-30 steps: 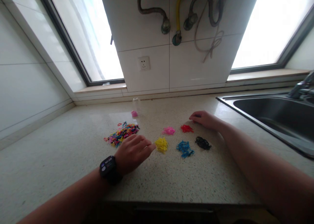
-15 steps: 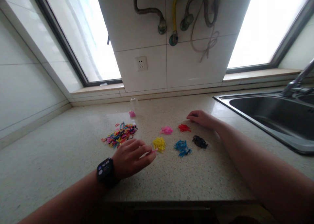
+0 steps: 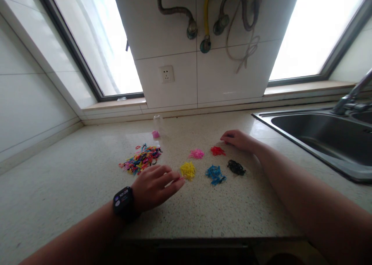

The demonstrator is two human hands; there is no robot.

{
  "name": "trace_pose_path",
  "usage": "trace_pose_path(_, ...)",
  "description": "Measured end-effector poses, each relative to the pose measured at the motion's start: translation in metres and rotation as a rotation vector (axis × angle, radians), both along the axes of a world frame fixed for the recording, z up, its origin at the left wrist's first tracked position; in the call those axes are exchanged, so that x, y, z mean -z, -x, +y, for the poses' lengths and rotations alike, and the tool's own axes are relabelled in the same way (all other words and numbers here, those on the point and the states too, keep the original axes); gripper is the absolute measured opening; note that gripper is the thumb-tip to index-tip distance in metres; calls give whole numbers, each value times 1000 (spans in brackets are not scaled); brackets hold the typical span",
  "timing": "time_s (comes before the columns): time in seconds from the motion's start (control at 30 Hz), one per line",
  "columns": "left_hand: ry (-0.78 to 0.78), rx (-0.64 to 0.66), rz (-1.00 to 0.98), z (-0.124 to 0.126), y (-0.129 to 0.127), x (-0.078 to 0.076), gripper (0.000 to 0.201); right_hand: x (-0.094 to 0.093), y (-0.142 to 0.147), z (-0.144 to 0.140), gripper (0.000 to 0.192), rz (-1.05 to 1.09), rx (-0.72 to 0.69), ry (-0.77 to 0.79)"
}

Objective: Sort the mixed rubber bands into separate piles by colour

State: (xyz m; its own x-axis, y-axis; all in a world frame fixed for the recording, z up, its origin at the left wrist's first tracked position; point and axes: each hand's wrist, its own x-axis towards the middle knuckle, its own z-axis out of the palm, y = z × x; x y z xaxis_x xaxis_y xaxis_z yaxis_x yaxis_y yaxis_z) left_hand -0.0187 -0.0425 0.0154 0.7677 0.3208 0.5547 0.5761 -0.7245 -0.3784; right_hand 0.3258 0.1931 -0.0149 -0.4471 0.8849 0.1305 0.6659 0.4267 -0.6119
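Head view: my left hand (image 3: pixel 155 186) lies palm down on the counter (image 3: pixel 72 187), fingers stretched out toward the right. The fingertips (image 3: pixel 178 181) sit just beside the yellow pile (image 3: pixel 188 170) of small rubber bands. I cannot tell whether a band is pinched between them; a faint pink trace shows at the tips, but it is too small to confirm. A dark watch (image 3: pixel 122 201) is on that wrist.

The mixed pile (image 3: pixel 140 159) of many-coloured bands lies just beyond the left hand, toward the wall. Right of the yellow pile come the blue pile (image 3: pixel 215 173) and the black pile (image 3: pixel 236 167). Behind them lie the pink pile (image 3: pixel 197 154) and the red pile (image 3: pixel 217 151). All five sorted piles stay apart from one another.

My right hand (image 3: pixel 238 139) rests flat on the counter past the red pile, fingers loosely curled, holding nothing that I can see. Its fingertips lie near the red pile.

A small clear bottle (image 3: pixel 157 126) with pink contents stands behind the mixed pile, near the wall. A steel sink (image 3: pixel 314 135) occupies the far right. A wall socket (image 3: pixel 166 74) and several hoses (image 3: pixel 209 21) are mounted on the tiled wall between two windows.
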Motion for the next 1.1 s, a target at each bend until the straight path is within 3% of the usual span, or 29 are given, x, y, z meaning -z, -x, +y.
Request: trace_pose_path(1.1, 22, 22, 61, 2, 0, 7, 45, -4, 2, -3, 34, -2, -3, 8)
